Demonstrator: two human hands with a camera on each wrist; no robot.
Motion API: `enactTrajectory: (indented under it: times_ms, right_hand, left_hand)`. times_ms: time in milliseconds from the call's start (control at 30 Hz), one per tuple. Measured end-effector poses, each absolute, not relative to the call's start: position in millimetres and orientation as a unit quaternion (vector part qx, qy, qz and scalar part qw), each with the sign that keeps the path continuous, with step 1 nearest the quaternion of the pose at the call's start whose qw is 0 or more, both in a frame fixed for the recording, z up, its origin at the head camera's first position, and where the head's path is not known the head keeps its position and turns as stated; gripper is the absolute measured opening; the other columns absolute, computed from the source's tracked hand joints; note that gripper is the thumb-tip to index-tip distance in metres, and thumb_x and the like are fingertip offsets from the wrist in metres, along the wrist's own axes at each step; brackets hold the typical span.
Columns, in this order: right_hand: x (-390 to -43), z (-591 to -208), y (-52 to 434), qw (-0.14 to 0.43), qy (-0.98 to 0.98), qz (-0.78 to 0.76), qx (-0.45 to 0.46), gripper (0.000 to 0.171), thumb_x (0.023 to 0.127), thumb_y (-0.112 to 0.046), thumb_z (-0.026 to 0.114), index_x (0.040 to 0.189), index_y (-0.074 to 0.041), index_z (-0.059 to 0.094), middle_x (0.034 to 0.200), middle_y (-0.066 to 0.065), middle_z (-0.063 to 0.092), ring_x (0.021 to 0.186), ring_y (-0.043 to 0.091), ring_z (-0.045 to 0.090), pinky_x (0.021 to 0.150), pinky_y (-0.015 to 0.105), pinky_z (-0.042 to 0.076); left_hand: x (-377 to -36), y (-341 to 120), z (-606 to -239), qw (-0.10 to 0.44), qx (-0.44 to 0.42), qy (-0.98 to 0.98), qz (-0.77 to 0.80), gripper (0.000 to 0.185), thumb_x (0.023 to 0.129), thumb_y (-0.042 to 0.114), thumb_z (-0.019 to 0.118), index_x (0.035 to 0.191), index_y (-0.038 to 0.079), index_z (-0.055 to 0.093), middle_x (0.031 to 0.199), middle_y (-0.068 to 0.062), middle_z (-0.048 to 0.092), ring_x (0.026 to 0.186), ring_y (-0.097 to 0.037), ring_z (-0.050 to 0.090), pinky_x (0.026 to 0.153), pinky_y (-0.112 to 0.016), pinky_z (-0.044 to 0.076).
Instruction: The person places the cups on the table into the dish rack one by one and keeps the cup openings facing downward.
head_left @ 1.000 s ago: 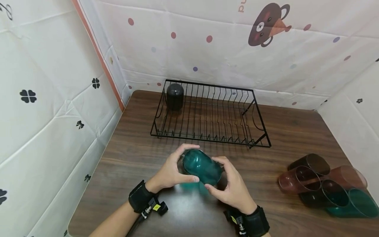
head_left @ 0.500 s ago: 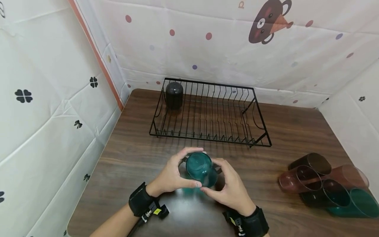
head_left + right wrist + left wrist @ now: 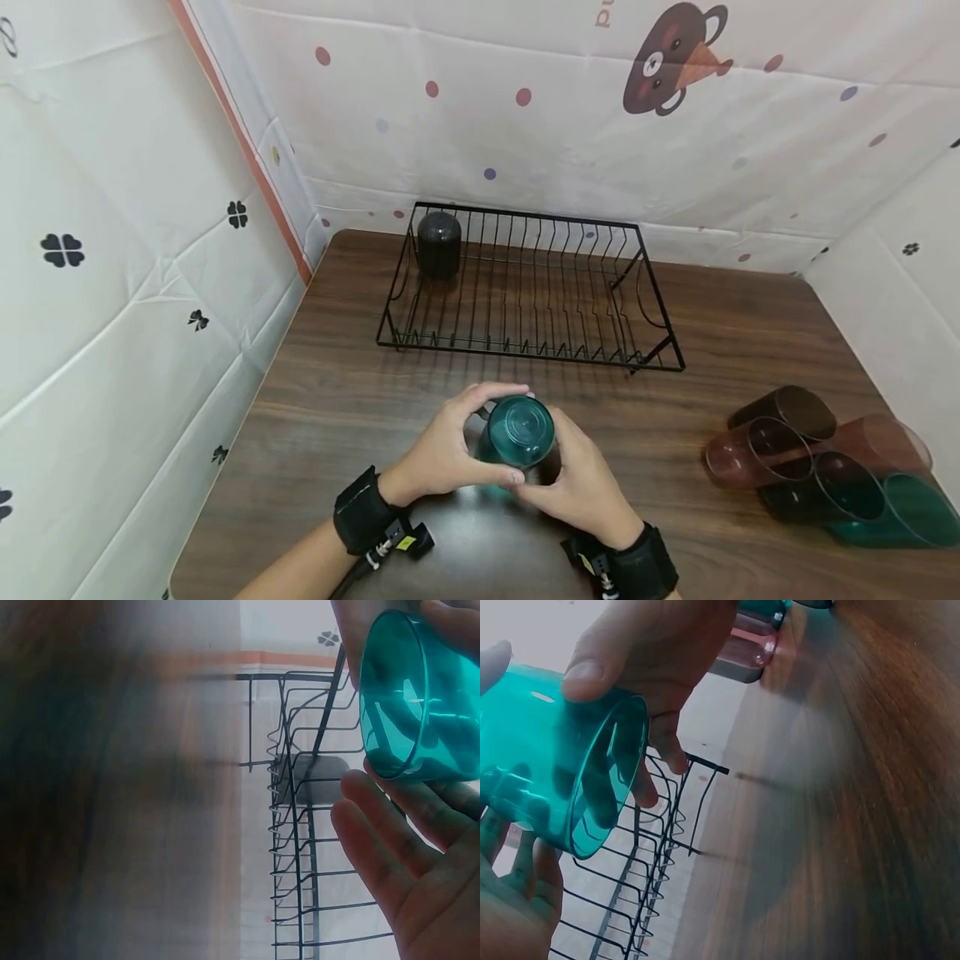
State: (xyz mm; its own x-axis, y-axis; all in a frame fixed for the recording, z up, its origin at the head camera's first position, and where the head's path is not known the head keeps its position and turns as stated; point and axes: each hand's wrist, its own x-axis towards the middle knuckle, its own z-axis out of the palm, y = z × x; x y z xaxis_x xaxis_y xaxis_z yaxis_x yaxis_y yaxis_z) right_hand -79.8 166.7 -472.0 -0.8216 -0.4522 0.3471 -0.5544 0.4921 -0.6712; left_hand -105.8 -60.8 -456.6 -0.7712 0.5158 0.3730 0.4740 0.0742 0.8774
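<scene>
A teal see-through glass is held between both hands above the table, its base up and its mouth facing down. My left hand grips it from the left, fingers round the far side and thumb at the near side. From the other side my right hand holds it, thumb near the left thumb. The right wrist view shows the open rim of the glass apart from the tabletop. In the left wrist view, fingers wrap round the glass from above and below.
A black wire dish rack stands behind the hands. In its back left corner a dark glass sits upside down. Several brown, pink, dark and teal glasses cluster at the right, including a pink glass with its mouth up. Patterned sheets surround the wooden table.
The teal glass has turned from a sideways tilt to base up, and moved slightly nearer the person. Both hands have kept hold of it while turning it.
</scene>
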Motion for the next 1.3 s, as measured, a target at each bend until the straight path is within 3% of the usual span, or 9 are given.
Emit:
enactTrajectory:
  times_ms: [633, 1300]
  right_hand:
    - [-79.9, -470.9, 167.4, 0.053, -0.869, 0.396, 0.291, 0.09, 0.08, -0.04, 0.088, 0.153, -0.024, 0.039, 0.14, -0.005, 0.057, 0.127, 0.014, 0.058, 0.102, 0.043, 0.053]
    - [-81.2, -470.8, 167.9, 0.061, -0.871, 0.393, 0.288, 0.086, 0.081, -0.042, 0.086, 0.151, -0.024, 0.041, 0.136, -0.005, 0.059, 0.12, 0.012, 0.06, 0.094, 0.041, 0.056]
  left_hand:
    - [-115.4, -70.3, -436.2, 0.016, 0.376, 0.779, 0.502, 0.086, 0.081, 0.034, 0.086, 0.153, 0.029, 0.038, 0.14, 0.006, 0.06, 0.119, -0.01, 0.06, 0.098, -0.038, 0.053]
    - [-117.9, -71.3, -427.9, 0.017, 0.39, 0.792, 0.47, 0.083, 0.083, 0.041, 0.084, 0.152, 0.028, 0.04, 0.142, 0.007, 0.057, 0.121, -0.009, 0.06, 0.099, -0.037, 0.054]
